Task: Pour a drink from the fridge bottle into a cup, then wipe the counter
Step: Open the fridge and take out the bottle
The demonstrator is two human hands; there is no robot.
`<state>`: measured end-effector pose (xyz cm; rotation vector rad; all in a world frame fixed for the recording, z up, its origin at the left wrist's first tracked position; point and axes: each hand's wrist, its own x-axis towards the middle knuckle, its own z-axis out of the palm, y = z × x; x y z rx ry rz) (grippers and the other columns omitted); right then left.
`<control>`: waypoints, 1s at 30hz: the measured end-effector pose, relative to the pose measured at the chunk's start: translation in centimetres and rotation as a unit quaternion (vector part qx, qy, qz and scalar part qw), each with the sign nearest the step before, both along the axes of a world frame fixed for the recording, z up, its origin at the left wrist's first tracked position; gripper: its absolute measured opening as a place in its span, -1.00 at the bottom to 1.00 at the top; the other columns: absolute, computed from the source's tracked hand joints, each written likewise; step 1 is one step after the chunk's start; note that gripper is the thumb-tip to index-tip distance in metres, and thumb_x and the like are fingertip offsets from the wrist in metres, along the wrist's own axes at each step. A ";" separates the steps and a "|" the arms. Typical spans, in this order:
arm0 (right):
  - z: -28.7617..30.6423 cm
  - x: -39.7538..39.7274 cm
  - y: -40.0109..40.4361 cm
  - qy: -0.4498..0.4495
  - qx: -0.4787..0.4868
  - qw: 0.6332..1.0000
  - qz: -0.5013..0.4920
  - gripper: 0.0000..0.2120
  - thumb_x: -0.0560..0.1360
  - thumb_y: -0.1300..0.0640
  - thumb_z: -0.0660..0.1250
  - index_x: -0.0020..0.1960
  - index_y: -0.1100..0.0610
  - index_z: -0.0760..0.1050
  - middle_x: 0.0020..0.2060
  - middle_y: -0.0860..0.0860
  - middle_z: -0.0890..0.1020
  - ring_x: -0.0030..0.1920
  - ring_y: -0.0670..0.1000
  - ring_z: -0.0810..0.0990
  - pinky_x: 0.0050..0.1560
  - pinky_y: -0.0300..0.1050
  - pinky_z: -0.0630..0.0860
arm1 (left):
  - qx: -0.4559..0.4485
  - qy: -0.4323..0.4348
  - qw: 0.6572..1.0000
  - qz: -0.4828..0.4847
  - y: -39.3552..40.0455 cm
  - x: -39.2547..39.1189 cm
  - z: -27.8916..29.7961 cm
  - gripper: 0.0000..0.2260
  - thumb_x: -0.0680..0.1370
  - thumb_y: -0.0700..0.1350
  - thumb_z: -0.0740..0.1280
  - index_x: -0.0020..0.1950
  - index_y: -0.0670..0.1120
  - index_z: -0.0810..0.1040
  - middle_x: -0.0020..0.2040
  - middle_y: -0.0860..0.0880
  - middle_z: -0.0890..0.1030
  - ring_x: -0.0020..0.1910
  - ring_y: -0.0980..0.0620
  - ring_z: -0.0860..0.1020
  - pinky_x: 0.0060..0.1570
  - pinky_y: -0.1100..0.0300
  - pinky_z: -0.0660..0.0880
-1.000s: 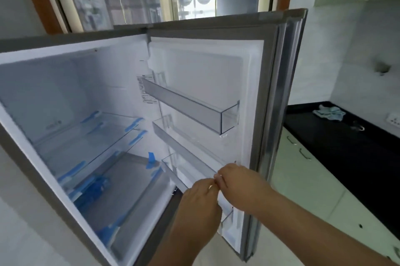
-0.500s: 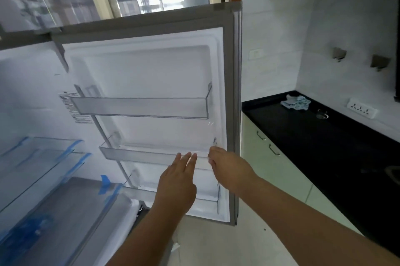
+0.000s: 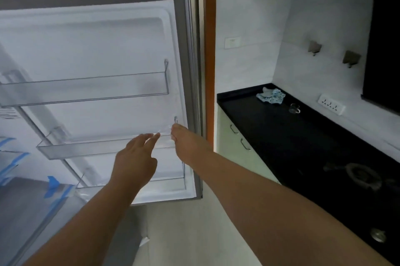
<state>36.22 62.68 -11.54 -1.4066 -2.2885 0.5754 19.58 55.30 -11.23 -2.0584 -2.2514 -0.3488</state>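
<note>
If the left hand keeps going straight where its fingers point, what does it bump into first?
Probably the clear middle door shelf: the left hand points its straight fingers at its rim, though depth is unclear.

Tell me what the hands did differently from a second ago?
A second ago both hands pinched together low at the fridge door. Now the left hand has opened, fingers straight, and risen to the middle door shelf; the right hand touches that shelf's right end. The door stays open, its shelves bare; the cloth stays on the counter.
</note>
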 end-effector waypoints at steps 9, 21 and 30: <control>-0.3 -0.4 1.8 -0.017 0.019 1.000 -0.002 -0.68 0.69 0.14 0.23 0.39 -0.11 0.32 0.25 -0.06 0.58 0.07 0.03 0.66 0.04 -0.15 0.59 | -0.017 -0.014 1.000 -0.014 1.1 -0.5 0.2 -0.29 0.59 -0.13 0.31 0.69 0.15 0.13 0.66 0.09 0.25 0.65 -0.01 0.19 0.44 -0.02 0.40; -7.0 -5.0 -3.1 0.071 0.294 0.952 -0.048 -0.54 0.56 0.17 0.30 0.46 0.11 0.49 0.54 0.11 0.40 0.41 0.20 0.43 0.39 0.10 0.43 | -0.108 -0.112 0.984 0.089 -6.8 -5.7 -7.5 -0.27 0.59 -0.04 0.34 0.69 0.16 0.07 0.73 0.06 0.01 0.70 -0.03 0.01 0.56 -0.14 0.21; -12.1 -15.3 -3.6 -0.317 -0.234 0.891 0.227 -0.64 0.54 -0.06 0.36 0.32 -0.05 0.54 0.28 -0.03 0.56 0.17 -0.01 0.62 0.02 -0.20 0.53 | -0.144 -0.242 0.905 0.318 -15.5 -23.5 -12.6 -0.50 0.60 -0.04 0.31 0.55 0.05 0.37 0.55 -0.02 0.37 0.50 -0.09 0.37 0.50 -0.04 0.31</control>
